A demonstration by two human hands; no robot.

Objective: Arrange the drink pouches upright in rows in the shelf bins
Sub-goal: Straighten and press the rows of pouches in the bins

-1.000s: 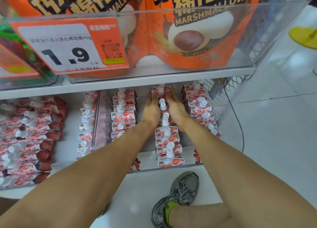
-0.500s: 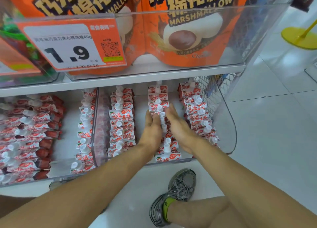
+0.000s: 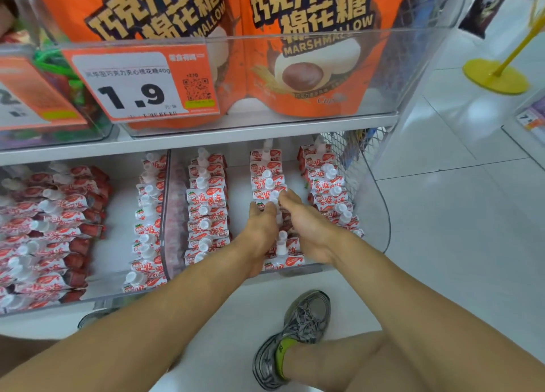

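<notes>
White and red drink pouches with white caps stand in three rows in the clear right bin (image 3: 382,220) on the lower shelf: a left row (image 3: 206,208), a middle row (image 3: 267,179) and a right row (image 3: 327,191). My left hand (image 3: 261,229) and my right hand (image 3: 308,228) press against either side of the middle row, about halfway along it. Their fingertips meet near a cap. Both hands hide the pouches between them. In the left bin (image 3: 118,269) one row (image 3: 147,214) stands upright and several pouches (image 3: 44,229) lie flat in a heap.
Orange marshmallow bags (image 3: 309,52) fill a clear bin on the shelf above, behind a price tag (image 3: 141,84). A wire mesh panel (image 3: 348,155) closes the shelf's right end. A yellow stand base (image 3: 495,78) sits on the white floor. My grey shoe (image 3: 303,326) is below.
Both hands have slid from the back of the middle row toward the front of the bin, staying on either side of it. The rear pouches of that row now show.
</notes>
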